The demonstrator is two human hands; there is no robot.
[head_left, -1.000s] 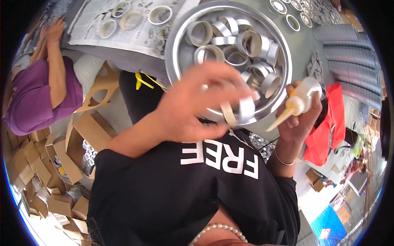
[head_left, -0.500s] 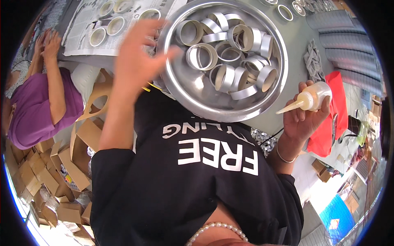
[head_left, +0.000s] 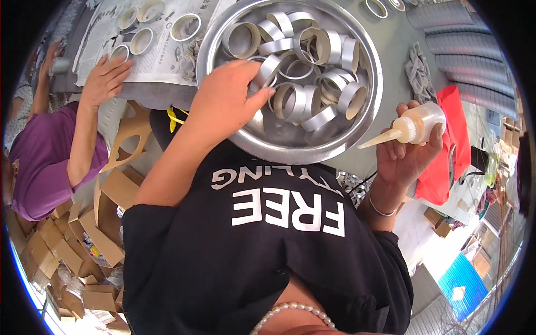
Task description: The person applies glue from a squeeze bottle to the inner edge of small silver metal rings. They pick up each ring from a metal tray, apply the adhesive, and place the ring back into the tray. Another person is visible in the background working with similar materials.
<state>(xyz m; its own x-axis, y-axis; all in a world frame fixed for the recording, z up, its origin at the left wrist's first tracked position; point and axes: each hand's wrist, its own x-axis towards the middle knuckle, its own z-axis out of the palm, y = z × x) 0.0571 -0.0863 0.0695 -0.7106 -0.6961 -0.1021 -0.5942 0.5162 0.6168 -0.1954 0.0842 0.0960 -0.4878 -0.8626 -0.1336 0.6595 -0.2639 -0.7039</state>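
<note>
A wide shiny steel basin (head_left: 254, 144) holds a jumble of short silver metal rings (head_left: 320, 119). My left hand (head_left: 228, 99) reaches over its near left rim, fingers and thumb closed round one metal ring (head_left: 267, 70) at the left of the pile; the fingertips are partly hidden. My right hand (head_left: 403, 159), right of the basin, is wrapped round a translucent squeeze bottle (head_left: 425, 121) with a long, narrow yellowish nozzle. The nozzle points left toward the basin's near right rim, apart from the rings.
Several rings (head_left: 186, 27) stand on newspaper (head_left: 159, 66) at the far left. A co-worker's hand (head_left: 106, 78) is beside them. Right lie a grey cloth (head_left: 420, 72), a red bag (head_left: 441, 173) and silvery rolls (head_left: 466, 56). Cardboard boxes (head_left: 103, 220) fill the lower left.
My left hand has come right and down from above the newspaper edge into the basin, onto a ring that has tilted. The bottle has shifted slightly left. The co-worker's hand has moved toward the newspaper.
</note>
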